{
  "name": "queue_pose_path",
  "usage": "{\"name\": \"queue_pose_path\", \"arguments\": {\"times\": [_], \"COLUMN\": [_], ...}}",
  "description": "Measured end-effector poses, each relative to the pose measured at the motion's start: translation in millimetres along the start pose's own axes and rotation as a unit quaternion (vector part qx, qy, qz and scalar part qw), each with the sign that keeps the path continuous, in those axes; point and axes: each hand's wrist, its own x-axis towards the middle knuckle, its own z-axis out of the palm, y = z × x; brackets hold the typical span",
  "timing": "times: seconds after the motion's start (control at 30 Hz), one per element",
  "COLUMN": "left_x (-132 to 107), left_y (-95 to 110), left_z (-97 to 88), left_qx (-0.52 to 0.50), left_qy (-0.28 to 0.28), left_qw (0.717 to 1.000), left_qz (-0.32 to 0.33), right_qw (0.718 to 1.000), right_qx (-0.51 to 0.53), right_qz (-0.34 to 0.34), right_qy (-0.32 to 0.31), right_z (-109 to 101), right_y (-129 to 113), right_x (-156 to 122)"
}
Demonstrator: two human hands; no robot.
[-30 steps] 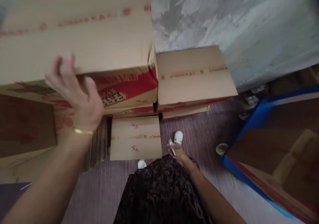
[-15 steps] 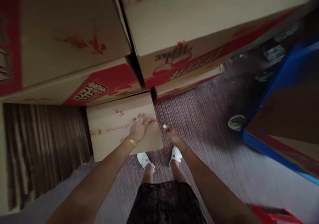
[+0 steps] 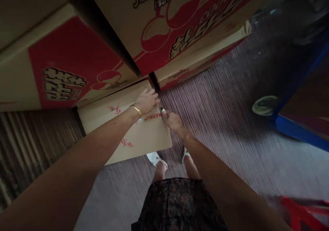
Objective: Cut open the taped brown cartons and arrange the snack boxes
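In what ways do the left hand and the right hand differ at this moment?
The left hand lies on top of the low carton; the right hand is beside its end. The left holds nothing visible, while the right grips a small white-tipped object. The left wrist wears a gold-coloured bracelet; the right wrist is bare. Both hands are ungloved.

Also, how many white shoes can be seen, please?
2: the left shoe at the near edge of the low carton, the right shoe partly hidden by the right forearm.

Left hand (image 3: 147, 101) is resting on a rectangular brown cardboard box (image 3: 144, 135); right hand (image 3: 173, 121) is gripping a small white tool (image 3: 163, 111).
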Motion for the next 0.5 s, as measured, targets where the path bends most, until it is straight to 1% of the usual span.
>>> {"name": "queue_pose_path", "arguments": {"times": [0.1,0.17,0.33,0.5], "left_x": [18.9,25.7,28.3,26.5], "left_y": [3.1,2.7,-3.1,-2.4], "left_z": [-7.2,-7.0,-0.3,-3.8], "left_qx": [0.007,0.003,-0.028,-0.012], "left_qy": [-0.023,-0.024,-0.021,-0.035], "left_qw": [1.0,1.0,0.999,0.999], "left_qz": [0.001,0.001,0.012,0.006], "right_qw": [1.0,1.0,1.0,1.0], "right_qx": [-0.014,-0.019,-0.016,-0.015], "right_qz": [-0.001,-0.01,-0.021,-0.022], "right_qy": [0.004,0.004,0.013,0.011], "right_z": [-5.3,-8.7,-12.0,-6.4], "right_y": [-2.9,-4.2,-6.4,-6.9], "right_x": [4.7,7.2,11.7,13.6]}}
